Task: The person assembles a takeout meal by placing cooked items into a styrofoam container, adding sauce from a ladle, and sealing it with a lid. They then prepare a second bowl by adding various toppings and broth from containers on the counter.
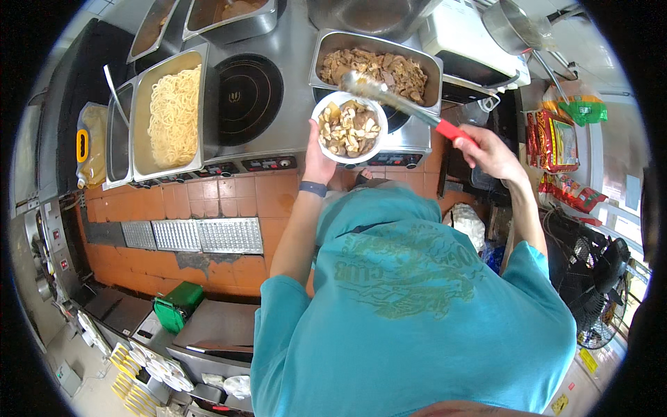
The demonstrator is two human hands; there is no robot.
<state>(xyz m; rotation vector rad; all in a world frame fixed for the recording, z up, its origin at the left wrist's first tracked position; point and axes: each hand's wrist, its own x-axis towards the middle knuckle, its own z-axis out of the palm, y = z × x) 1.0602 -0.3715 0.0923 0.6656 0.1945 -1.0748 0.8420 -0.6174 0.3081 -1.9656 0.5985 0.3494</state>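
My left hand (319, 159) grips the left side of a round white bowl (381, 142), with the thumb by its rim. Chopped pale and brown pieces of food (351, 128) lie in the bowl. My right hand (492, 152) is closed round the red handle of a long metal utensil (410, 108). Its far end is blurred by motion, so I cannot tell its exact kind. That end hangs above the bowl's far rim and the near side of a deep steel pan (440, 83). Sliced brown meat (379, 69) fills much of that pan.
Left on the steel counter, a pan (203, 118) holds pale noodles (174, 115), beside a black round hob (246, 97). More steel pans (267, 21) stand farther back. A white appliance (465, 42) sits at the right. A black fan (590, 285) stands at lower right.
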